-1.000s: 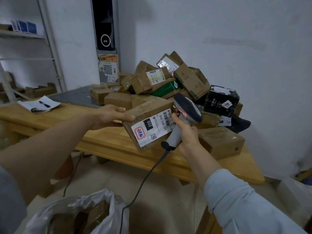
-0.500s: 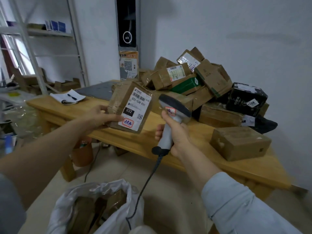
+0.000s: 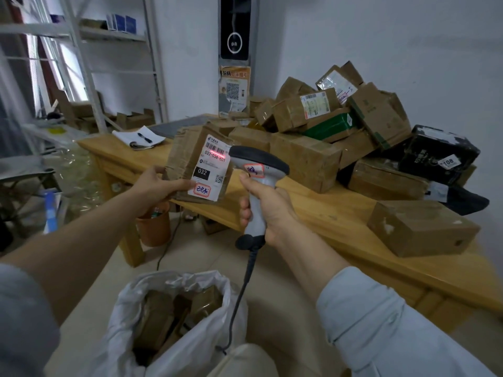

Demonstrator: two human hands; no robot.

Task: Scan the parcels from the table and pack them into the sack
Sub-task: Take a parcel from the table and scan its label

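One parcel is held in the air before the table edge, its label turned to the scanner, and a red line lies across the barcode — so the scanning step is in hand. Next, I judge, the parcel must go down into the open sack below, where some boxes already lie. The left hand grips the parcel's lower edge, thumb at the label's corner; the right hand is wrapped round the scanner's handle — arm stretched forward, head aimed at the label.

brown cardboard parcel, white label with a red scan line (black "032" patch); grey scanner, black head; white sack; yellow wood table; one green box.
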